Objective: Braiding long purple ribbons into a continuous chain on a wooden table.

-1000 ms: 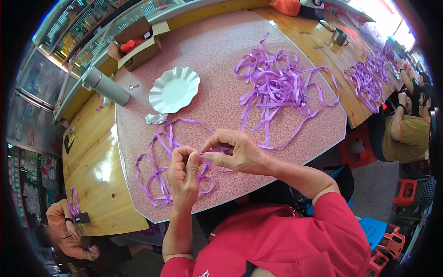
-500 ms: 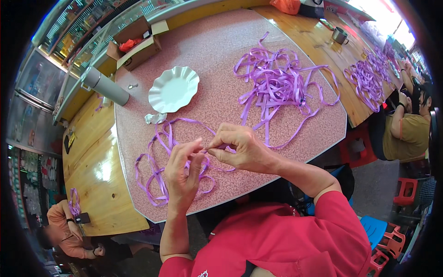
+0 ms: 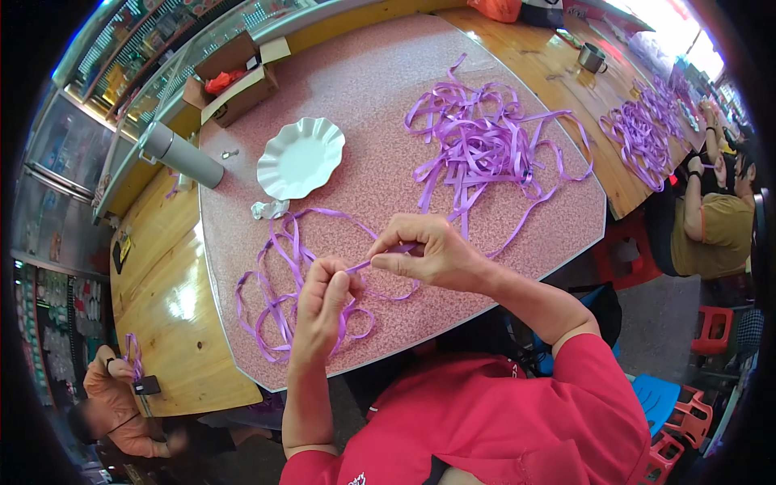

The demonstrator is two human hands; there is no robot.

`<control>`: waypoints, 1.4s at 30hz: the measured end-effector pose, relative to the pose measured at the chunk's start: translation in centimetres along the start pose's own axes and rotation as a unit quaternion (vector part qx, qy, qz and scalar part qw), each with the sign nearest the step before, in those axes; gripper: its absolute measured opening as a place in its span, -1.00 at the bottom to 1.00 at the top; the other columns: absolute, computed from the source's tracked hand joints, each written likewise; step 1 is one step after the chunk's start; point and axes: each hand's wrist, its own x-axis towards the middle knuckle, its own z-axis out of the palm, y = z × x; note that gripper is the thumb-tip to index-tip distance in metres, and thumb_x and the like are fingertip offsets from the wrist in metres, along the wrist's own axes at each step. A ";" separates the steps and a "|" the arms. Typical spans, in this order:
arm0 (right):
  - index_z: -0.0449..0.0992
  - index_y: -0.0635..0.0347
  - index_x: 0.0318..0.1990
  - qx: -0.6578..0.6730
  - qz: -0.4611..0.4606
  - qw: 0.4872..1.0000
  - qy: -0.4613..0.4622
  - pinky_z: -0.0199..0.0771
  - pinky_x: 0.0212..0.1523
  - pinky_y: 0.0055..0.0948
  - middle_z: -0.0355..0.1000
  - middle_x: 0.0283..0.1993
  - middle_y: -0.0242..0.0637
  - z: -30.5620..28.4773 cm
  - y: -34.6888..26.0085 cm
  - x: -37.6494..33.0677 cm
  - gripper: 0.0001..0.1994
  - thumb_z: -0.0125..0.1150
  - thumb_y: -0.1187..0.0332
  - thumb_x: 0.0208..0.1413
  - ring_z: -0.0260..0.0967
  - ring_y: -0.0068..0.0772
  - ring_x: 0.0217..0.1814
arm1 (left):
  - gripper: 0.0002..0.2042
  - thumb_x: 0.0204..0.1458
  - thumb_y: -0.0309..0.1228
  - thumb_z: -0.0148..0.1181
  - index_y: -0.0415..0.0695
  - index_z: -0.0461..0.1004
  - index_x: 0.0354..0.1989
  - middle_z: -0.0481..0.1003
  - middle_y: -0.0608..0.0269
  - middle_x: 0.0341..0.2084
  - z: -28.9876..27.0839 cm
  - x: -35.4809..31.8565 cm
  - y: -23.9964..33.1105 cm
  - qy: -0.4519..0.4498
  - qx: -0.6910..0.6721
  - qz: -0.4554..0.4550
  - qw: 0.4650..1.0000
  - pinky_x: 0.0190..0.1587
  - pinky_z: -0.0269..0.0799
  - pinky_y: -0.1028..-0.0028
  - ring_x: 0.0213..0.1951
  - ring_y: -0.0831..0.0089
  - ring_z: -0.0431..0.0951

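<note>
My left hand [image 3: 322,303] and my right hand [image 3: 424,252] are closed close together above the near side of the table. Both pinch one purple ribbon [image 3: 359,267], and a short length of it runs between their fingertips. Below and to the left of my hands lie loose loops of the same purple ribbon [image 3: 279,303] on the tabletop. Farther off to the right is a big tangled heap of purple ribbon [image 3: 485,145], from which a strand trails toward my right hand. My fingers hide part of the held ribbon.
On the pink speckled table [image 3: 380,89] stand a white scalloped plate [image 3: 301,158], crumpled tissue [image 3: 270,209], a grey flask [image 3: 186,158] and an open cardboard box [image 3: 242,95]. A metal mug [image 3: 592,58] and more ribbon [image 3: 643,133] are on the right wooden table. Two seated people [image 3: 711,222] work at the sides.
My left hand's fingers have curled from spread to closed on the ribbon. The hands have drawn slightly apart, baring a short stretch of it. At left, the other person's hand has lifted a ribbon.
</note>
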 end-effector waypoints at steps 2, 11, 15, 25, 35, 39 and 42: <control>0.62 0.23 -0.25 0.054 0.033 0.998 0.017 0.20 -0.47 -0.57 0.40 -0.40 -0.46 0.1 0.7 -0.2 -0.90 0.35 0.47 0.08 0.25 -0.72 -0.42 | -0.97 0.24 -0.51 0.09 -0.16 0.38 -0.22 0.44 0.27 -0.34 0.2 0.0 0.5 0.015 -0.218 -0.049 0.975 -0.19 0.37 0.50 -0.34 0.52 0.42; 0.60 0.29 -0.28 -0.098 -0.140 0.980 0.105 0.28 -0.47 -0.56 0.44 -0.41 -0.28 2.5 0.9 -0.8 -0.90 0.33 0.49 0.06 0.33 -0.52 -0.47 | -0.95 0.14 -0.55 0.20 -0.19 0.51 -0.24 0.56 0.13 -0.19 1.4 0.2 -1.1 0.108 -0.293 0.012 0.950 -0.09 0.44 0.43 -0.18 0.42 0.53; 0.61 0.30 -0.30 -0.057 -0.105 0.988 0.102 0.25 -0.53 -0.51 0.44 -0.47 -0.35 2.6 0.6 -0.9 -0.88 0.34 0.41 0.10 0.31 -0.57 -0.50 | -0.88 0.03 -0.60 0.27 -0.19 0.50 -0.26 0.57 0.15 -0.23 1.3 0.9 -1.2 0.128 0.185 0.240 0.944 -0.10 0.42 0.37 -0.17 0.30 0.54; 0.64 0.26 -0.34 0.190 0.242 0.951 -0.023 0.18 -0.47 -0.61 0.41 -0.48 -0.57 1.2 1.3 -0.3 -0.77 0.34 0.24 0.17 0.20 -0.79 -0.40 | -0.78 -0.16 -0.58 0.33 -0.13 0.45 -0.33 0.51 0.22 -0.28 0.7 1.4 0.9 0.010 0.448 0.363 0.817 -0.10 0.32 0.26 -0.19 0.21 0.53; 0.62 0.26 -0.29 0.230 0.183 0.956 0.017 0.14 -0.48 -0.67 0.38 -0.46 -0.59 2.6 0.5 -0.3 -0.79 0.28 0.26 0.20 0.19 -0.81 -0.43 | -0.80 -0.08 -0.67 0.27 -0.18 0.42 -0.31 0.48 0.06 -0.21 2.0 0.9 -0.8 0.129 0.310 0.299 0.893 -0.13 0.42 0.31 -0.17 0.19 0.51; 0.60 0.24 -0.30 0.251 0.185 0.950 0.017 0.09 -0.51 -0.67 0.31 -0.49 -0.63 2.7 0.5 -0.4 -0.79 0.26 0.25 0.21 0.14 -0.82 -0.46 | -0.82 -0.05 -0.65 0.27 -0.19 0.43 -0.30 0.47 0.05 -0.18 1.8 0.8 -1.1 0.120 0.277 0.292 0.907 -0.10 0.44 0.32 -0.14 0.18 0.51; 0.60 0.24 -0.27 0.225 0.192 0.955 0.002 0.11 -0.51 -0.66 0.32 -0.49 -0.61 2.6 0.3 -0.2 -0.79 0.27 0.25 0.21 0.14 -0.82 -0.47 | -0.82 -0.05 -0.64 0.28 -0.19 0.43 -0.29 0.46 0.04 -0.16 1.4 0.7 -0.9 0.103 0.300 0.288 0.904 -0.12 0.45 0.31 -0.13 0.17 0.50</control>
